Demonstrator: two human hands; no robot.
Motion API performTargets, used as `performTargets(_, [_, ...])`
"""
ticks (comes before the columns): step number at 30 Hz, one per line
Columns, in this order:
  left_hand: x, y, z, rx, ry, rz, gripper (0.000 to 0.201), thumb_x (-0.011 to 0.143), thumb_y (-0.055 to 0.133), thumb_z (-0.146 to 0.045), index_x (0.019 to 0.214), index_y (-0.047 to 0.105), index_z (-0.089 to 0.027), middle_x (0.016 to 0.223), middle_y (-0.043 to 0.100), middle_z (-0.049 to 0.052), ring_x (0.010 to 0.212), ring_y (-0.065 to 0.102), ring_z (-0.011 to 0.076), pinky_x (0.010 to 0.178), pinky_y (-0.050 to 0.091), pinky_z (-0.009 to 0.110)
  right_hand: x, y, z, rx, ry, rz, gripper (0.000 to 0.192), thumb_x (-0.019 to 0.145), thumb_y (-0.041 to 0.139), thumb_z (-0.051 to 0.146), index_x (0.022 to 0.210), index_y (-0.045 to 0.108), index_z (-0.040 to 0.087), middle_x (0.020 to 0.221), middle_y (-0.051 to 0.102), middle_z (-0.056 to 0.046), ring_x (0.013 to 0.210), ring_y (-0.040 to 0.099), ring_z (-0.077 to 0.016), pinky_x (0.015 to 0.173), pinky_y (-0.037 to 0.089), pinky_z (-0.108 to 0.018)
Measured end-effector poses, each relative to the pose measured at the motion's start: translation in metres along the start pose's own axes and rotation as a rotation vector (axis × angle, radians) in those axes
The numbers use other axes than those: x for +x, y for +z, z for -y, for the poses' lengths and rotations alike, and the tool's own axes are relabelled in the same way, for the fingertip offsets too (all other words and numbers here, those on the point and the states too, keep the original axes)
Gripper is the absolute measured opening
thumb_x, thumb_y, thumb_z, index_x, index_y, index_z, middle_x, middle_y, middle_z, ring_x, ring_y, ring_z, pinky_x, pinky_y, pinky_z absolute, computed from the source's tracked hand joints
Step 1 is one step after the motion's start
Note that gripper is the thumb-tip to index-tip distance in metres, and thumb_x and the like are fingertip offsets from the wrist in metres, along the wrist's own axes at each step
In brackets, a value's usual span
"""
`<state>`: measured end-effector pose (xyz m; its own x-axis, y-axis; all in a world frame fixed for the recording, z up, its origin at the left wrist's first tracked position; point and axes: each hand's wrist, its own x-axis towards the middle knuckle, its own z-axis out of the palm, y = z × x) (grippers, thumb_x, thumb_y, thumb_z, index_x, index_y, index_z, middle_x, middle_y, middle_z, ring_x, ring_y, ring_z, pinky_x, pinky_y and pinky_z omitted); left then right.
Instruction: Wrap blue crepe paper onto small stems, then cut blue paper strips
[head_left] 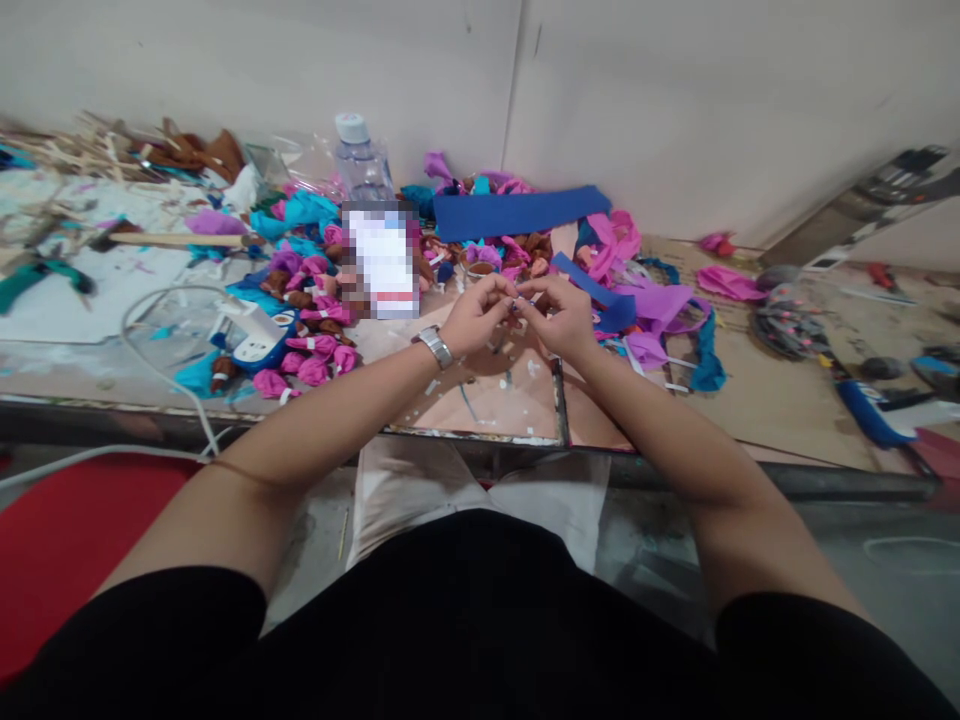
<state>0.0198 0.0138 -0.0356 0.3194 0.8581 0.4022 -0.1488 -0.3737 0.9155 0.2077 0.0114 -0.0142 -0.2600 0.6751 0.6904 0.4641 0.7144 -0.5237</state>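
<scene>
Small dark piece | at the fingertips of the left hand and right hand, over the table's middle | both hands: fingers curled, tips pinched together on it | risk: a loose pinch could drop it toward the pink cloth bundles at left | look: tiny, mostly finger-covered; shape unclear

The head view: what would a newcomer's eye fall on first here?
Probably the bright pink fabric bundles, clustered left of centre, and the long blue strip at the back centre. Next, the person's left-hand grip and right-hand grip, which meet near the middle; anything between them is too small to make out.
</scene>
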Motion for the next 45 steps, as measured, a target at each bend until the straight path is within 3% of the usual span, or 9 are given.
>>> performTargets(7, [0.0007,-0.0007,0.0033,-0.004,0.002,0.003,0.021,0.099,0.067,-0.038,0.101,0.055,-0.021,0.083,0.067,-0.001,0.074,0.071,0.0118,0.073,0.058,0.027,0.0017,-0.0002,0.0007,-0.013,-0.045,-0.005,0.037,0.098,0.065,0.059,0.100,0.079,0.024,0.097,0.079,-0.007,0.086,0.071,-0.0228,0.079,0.058,-0.039])
performTargets(30, [0.0001,-0.0028,0.0071,0.029,0.021,-0.001,0.007,0.096,0.063,-0.022,0.102,0.059,-0.020,0.082,0.069,0.000,0.074,0.070,0.0114,0.074,0.058,0.027,0.0045,-0.0050,-0.0013,-0.066,-0.097,0.113,0.034,0.101,0.061,0.056,0.095,0.073,0.025,0.097,0.075,-0.007,0.092,0.069,-0.0254,0.086,0.056,-0.043])
performTargets(45, [0.0000,-0.0020,0.0042,0.032,-0.007,-0.003,0.016,0.097,0.068,-0.031,0.101,0.057,-0.019,0.081,0.071,0.001,0.075,0.074,0.0133,0.073,0.058,0.027,0.0054,-0.0031,-0.0048,-0.009,-0.094,0.074,0.024,0.094,0.073,0.048,0.091,0.081,0.026,0.096,0.078,-0.006,0.092,0.072,-0.0236,0.085,0.058,-0.040])
